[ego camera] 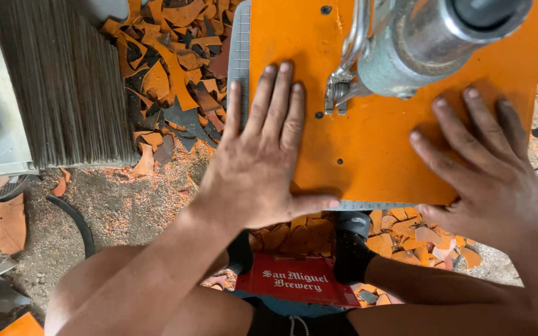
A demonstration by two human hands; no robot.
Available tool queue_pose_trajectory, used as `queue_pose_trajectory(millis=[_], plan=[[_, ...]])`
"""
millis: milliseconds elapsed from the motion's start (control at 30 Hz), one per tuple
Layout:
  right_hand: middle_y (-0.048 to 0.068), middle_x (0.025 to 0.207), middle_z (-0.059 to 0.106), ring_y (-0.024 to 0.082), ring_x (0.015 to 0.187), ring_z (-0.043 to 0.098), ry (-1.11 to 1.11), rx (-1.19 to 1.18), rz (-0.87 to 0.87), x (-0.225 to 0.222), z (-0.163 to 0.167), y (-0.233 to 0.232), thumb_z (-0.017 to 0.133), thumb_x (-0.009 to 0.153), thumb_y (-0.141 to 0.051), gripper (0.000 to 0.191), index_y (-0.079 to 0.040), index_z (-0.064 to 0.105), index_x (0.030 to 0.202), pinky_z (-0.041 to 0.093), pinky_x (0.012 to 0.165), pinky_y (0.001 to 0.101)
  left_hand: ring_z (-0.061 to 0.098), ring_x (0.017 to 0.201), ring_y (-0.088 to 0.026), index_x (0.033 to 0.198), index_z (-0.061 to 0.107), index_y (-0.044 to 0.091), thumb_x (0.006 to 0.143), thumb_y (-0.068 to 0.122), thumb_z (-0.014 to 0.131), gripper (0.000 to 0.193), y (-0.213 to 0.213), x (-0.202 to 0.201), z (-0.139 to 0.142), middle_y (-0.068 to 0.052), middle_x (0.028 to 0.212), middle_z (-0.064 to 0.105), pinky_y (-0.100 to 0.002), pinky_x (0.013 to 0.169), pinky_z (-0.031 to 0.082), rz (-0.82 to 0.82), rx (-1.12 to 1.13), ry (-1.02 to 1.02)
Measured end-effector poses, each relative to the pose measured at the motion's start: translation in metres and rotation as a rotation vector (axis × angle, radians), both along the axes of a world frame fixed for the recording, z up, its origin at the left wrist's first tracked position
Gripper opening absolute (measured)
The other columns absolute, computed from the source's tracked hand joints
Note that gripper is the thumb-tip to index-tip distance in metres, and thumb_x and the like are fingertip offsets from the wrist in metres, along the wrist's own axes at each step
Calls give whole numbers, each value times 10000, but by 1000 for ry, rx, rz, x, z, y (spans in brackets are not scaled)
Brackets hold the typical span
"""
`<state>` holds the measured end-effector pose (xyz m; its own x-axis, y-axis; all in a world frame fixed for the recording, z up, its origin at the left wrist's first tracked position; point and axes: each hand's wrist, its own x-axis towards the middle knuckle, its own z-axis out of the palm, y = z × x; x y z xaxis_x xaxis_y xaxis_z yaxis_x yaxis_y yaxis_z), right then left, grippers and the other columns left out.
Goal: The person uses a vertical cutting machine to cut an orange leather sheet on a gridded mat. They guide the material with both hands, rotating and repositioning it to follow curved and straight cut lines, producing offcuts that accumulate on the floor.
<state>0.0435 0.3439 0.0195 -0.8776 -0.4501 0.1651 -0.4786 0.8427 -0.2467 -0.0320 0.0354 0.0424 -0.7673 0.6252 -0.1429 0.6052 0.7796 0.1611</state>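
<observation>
A large orange sheet (375,155) lies flat on the bed of a machine. My left hand (259,162) presses down on its left part, fingers spread and pointing away from me, thumb along the near edge. My right hand (487,168) lies flat on the sheet's right near corner, fingers apart. Between the hands, the machine's grey metal head (431,43) hangs over the sheet, with a small metal foot (337,93) touching the orange surface. A pale gridded strip (239,56) shows along the sheet's left edge.
Orange and dark offcuts (175,74) are heaped on the ground at upper left and below the table (418,239). A tall stack of thin dark sheets (63,81) stands at left. A red crate (297,280) sits between my knees. A black hose (76,221) curves across the dusty floor.
</observation>
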Motion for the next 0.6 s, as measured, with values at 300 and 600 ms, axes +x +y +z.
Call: queue_pose_trajectory(millis=[300, 600], plan=[[-22, 1404, 622, 357, 1459, 447, 125, -51, 96, 15, -6, -11, 670, 736, -689, 604, -231, 731, 1125, 380, 1217, 601, 103, 1535, -381, 1551, 232, -80, 687, 947, 525, 1373, -18, -27, -1, -281, 1633, 150, -644, 1222, 40, -147, 108, 46], [-15, 1391, 634, 378, 1461, 457, 104, -33, 10, 20, -2, -33, 698, 771, -612, 491, -245, 748, 1093, 385, 1219, 613, 172, 1535, -347, 1548, 336, -43, 648, 931, 623, 1357, -28, -42, -4, -248, 1634, 244, -650, 1229, 48, -201, 208, 56]])
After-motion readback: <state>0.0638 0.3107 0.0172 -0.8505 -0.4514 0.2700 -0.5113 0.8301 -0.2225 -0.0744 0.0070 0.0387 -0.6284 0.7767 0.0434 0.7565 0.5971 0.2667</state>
